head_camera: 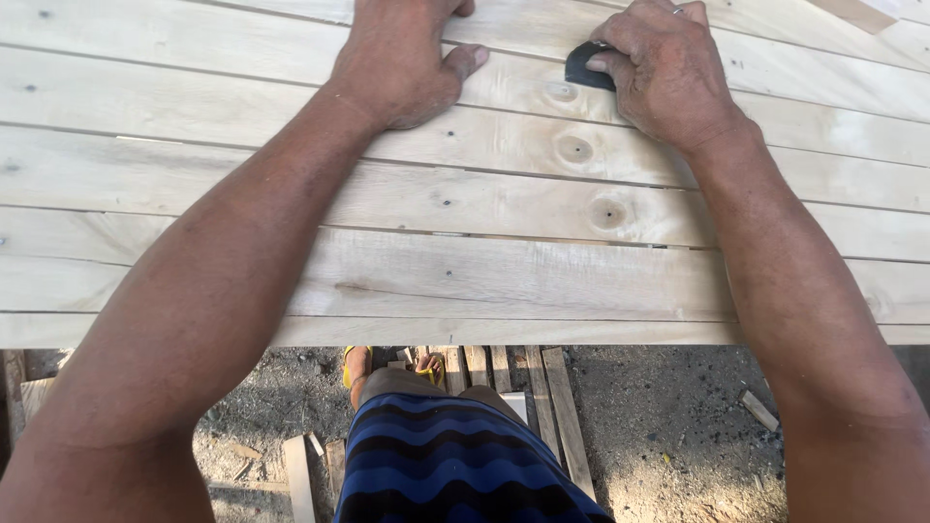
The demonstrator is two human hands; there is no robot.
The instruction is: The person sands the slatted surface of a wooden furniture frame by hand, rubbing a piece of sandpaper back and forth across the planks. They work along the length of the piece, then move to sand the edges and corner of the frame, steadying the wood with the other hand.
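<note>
Pale, raw timber fills most of what I see: long planks (484,276) laid side by side with thin dark seams between them, forming the table top. The grain runs lengthwise, and several round knots sit in a loose diagonal near the middle. The surface looks matte and dry, with a few small dark specks.

My left hand (397,63) lies flat on the planks near the upper edge of the view, palm down, thumb stuck out to the side; its other fingers run out of frame, so I cannot tell how far they are spread. My right hand (664,73) is curled, its fingers (630,39) bent and pressed together over a small dark block (584,68), pinching it against the wood. Only one black corner of the block shows beyond the knuckles; it looks flat and dull. It sits on the planks just beside the left thumb, apart from it.

Below the near edge of the table I see grey, gritty ground (668,426) strewn with wood offcuts (557,407), narrow slats lying roughly parallel. My shorts (455,465) carry wavy blue and black stripes, and a foot in a yellow sandal (354,366) shows just above them.
</note>
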